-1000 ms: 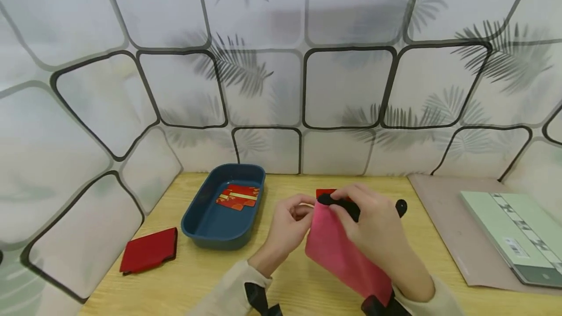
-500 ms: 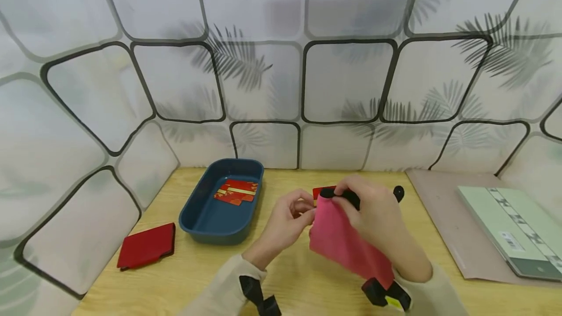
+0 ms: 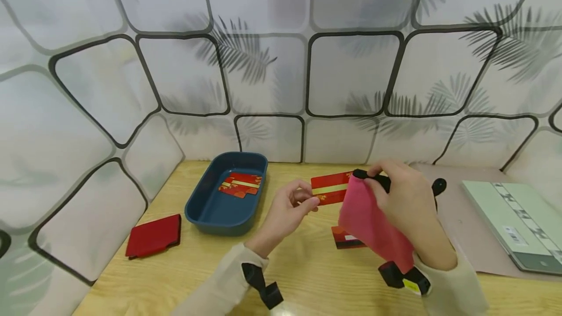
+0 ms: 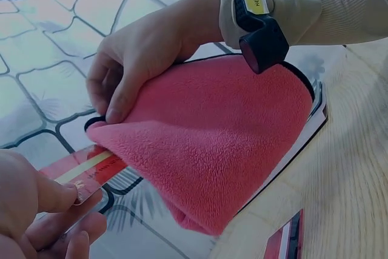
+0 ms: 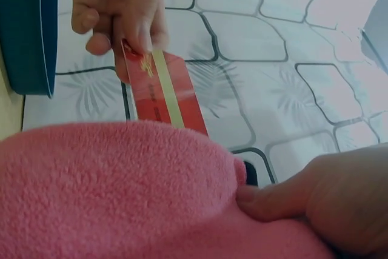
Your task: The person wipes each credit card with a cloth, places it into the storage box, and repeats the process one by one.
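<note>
My left hand (image 3: 283, 213) pinches the corner of a red card with a gold stripe (image 3: 328, 188) between thumb and fingers, above the table. My right hand (image 3: 408, 204) pinches the black-edged top of a pink plush cloth (image 3: 373, 223), which hangs down. In the right wrist view the cloth hides the far end of the red card (image 5: 163, 92); whether they touch I cannot tell. Another red card with a dark stripe (image 3: 344, 238) lies on the table, partly covered from view by the cloth.
A blue tray (image 3: 215, 216) at the left holds several red cards (image 3: 241, 184). Left of it lies a red wallet-like case (image 3: 153, 235). A pale green book or box (image 3: 511, 223) rests on a greyish-pink sheet (image 3: 445, 218) at the right. A patterned curtain (image 3: 351, 72) closes off the back.
My right hand and the cloth have moved right, away from my left hand. More of the striped card in my left hand shows, and the card on the table has come into view.
</note>
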`<state>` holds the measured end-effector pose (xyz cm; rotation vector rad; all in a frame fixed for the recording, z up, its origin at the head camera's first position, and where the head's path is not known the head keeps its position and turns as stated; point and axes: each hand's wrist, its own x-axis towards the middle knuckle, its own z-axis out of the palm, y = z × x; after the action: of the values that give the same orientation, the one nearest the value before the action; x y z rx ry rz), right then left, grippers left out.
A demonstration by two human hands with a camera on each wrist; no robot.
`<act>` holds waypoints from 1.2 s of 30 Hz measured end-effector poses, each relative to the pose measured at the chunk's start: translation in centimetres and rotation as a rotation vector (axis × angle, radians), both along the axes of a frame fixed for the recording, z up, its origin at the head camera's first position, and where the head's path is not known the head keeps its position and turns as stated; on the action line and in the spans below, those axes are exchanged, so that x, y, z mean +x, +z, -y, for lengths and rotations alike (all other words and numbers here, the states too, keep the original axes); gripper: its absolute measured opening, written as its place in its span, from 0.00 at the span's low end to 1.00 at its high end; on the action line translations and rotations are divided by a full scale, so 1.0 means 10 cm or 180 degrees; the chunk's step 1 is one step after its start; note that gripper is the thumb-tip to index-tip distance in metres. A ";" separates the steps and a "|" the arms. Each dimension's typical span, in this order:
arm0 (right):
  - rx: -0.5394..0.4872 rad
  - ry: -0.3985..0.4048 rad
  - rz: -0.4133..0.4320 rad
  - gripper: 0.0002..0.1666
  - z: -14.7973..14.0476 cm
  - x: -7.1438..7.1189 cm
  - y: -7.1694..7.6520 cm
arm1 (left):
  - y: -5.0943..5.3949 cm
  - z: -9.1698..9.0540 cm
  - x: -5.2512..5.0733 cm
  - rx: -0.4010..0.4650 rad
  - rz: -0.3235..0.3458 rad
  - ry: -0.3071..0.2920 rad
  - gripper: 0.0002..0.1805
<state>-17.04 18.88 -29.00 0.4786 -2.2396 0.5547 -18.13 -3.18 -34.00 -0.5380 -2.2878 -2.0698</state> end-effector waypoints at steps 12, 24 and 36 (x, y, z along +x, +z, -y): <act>0.0026 -0.0480 0.0195 0.08 -0.22 0.01 0.18 | 0.06 -0.03 -0.12 0.0221 -0.0051 0.0122 0.06; 0.0233 -0.0049 0.0306 0.12 -0.19 0.18 0.25 | 0.05 -0.01 -0.11 0.0411 0.0095 0.0230 0.04; -0.0021 0.1034 -0.0084 0.15 0.28 0.14 0.00 | -0.02 -0.05 -0.02 0.0178 0.0085 -0.0005 0.06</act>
<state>-15.68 16.07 -29.00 0.8497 -2.1462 0.7157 -18.37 -2.64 -34.23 -0.5133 -2.2363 -2.1477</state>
